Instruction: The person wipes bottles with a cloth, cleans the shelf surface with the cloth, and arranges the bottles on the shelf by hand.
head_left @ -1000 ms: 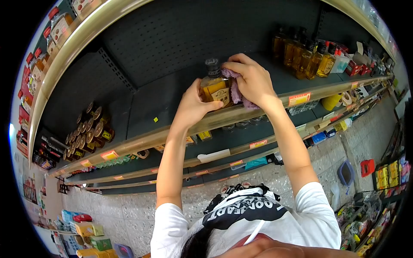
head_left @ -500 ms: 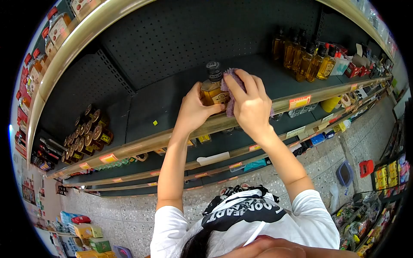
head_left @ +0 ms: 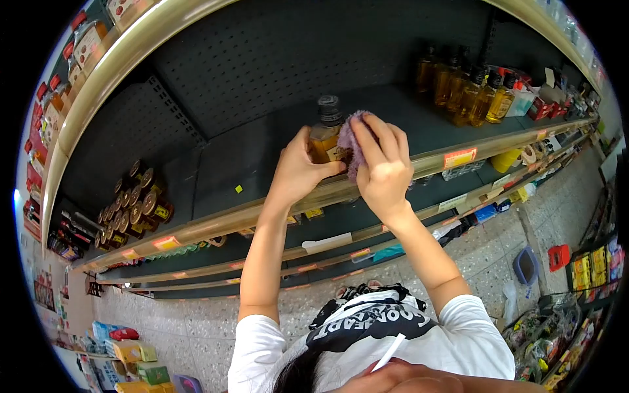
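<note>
My left hand [head_left: 300,168] is wrapped round the left side of an amber bottle [head_left: 323,142] with a black cap, which is upright over the dark shelf [head_left: 262,141] near its front edge. On the bottle's right side, my right hand [head_left: 383,164] grips a purple cloth [head_left: 352,145] and presses it against the glass. The cloth and fingers hide the right part of the bottle and most of its label.
Several amber bottles [head_left: 469,98] stand at the right of the shelf, beside a red box [head_left: 541,108]. Several dark jars [head_left: 139,202] are grouped at the left. A small yellow tag [head_left: 238,188] lies on the shelf. An orange price label [head_left: 460,157] is on the front rail.
My right hand and the cloth have moved down from near the cap and turned along the bottle's right side. My left hand keeps its hold on the bottle.
</note>
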